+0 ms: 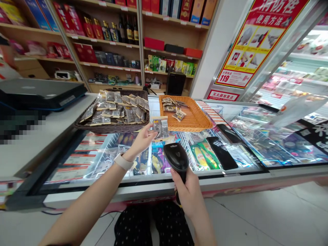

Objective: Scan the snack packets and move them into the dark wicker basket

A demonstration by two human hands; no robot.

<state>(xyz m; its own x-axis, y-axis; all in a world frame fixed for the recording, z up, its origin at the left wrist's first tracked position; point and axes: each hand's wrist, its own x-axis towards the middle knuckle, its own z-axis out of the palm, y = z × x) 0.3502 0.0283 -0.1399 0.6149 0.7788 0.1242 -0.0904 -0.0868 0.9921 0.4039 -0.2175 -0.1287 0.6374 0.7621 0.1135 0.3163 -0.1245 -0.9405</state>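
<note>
Your left hand (142,138) pinches one clear packet (160,128) between thumb and fingertips, held over the back half of the freezer (230,179). Your right hand (188,191) is clenched round the handle of one black scanner (176,159) at the freezer's front edge, its head just below the packet.

Two baskets sit along the freezer's back edge. The dark basket (112,128) at the back left is heaped with more packets than can be counted. The orange basket (197,119), right of it, holds at least four in its far left corner. From the baskets forward to the front edge, the freezer's glass is mostly bare.
</note>
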